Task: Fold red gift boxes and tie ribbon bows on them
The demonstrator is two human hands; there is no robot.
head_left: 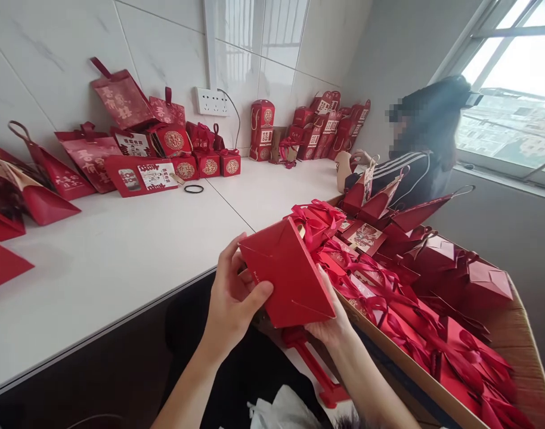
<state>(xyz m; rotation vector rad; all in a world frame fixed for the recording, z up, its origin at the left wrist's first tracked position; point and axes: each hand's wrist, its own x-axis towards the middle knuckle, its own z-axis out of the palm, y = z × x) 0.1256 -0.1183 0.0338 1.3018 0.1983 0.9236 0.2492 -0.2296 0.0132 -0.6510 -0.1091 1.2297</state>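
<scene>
Between my two hands is a red paper gift box (pixel 285 280), tilted so its plain folded side faces me. My left hand (pixel 234 298) grips its left edge, thumb pressed on the front and fingers behind. My right hand (pixel 333 313) holds it from the lower right, with most of its fingers hidden behind the box. The box is in front of the table's edge, above my lap. Just to its right, a large cardboard carton (pixel 402 351) is filled with red gift boxes and ribbons (pixel 384 304).
Red gift boxes (pixel 172 143) stand along the wall on the white table (pixel 165 238), with more stacked (pixel 317 128) at the back. A black ring (pixel 194 189) lies on the tabletop. Another person (pixel 411 161) sits beyond the carton by the window. A power strip (pixel 212 102) is on the wall.
</scene>
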